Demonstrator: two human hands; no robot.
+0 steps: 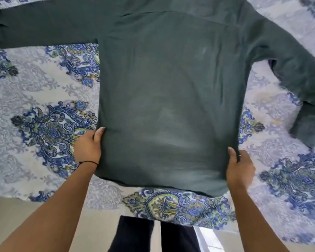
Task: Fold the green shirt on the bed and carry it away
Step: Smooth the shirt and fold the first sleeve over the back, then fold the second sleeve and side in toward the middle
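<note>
While the green shirt (167, 99) lies spread on the patterned bed (44, 106), sleeves flung outward, the head view shows me the left hand (88, 146) and right hand (239, 168) pinching its lower side edges, thumbs on top, other fingers hidden beneath, I judge to pull the body taut for folding.

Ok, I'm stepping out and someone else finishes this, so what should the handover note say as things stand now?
Left hand grips the green shirt at its left edge near the hem, thumb on top. Right hand grips the right edge likewise.
The shirt lies spread flat on the patterned bedspread, sleeves out to both sides.
Done: nothing folded yet.
Left: fold sleeves and body, carry it away.
</note>
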